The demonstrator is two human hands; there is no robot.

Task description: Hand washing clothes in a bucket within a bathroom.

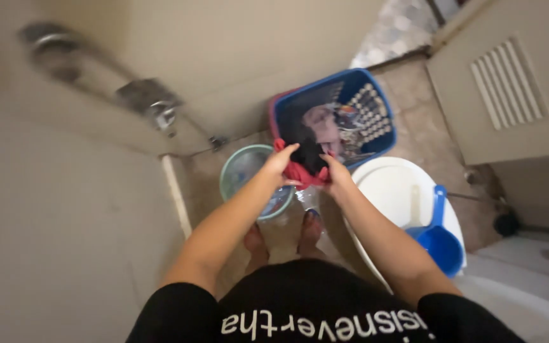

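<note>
Tiled bathroom floor, both hands, left hand [282, 160] & right hand [336, 173], clamped on crumpled, prob. wet red cloth [300, 173]

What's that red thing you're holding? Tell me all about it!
The red cloth looks soft and crumpled, bunched into folds. Both hands pinch it up in the air: the left hand at one top corner, the right hand at the other side. It sags between them, above the floor, in front of the blue laundry basket. A dark patch shows at its top; what that is, I cannot tell.
</note>
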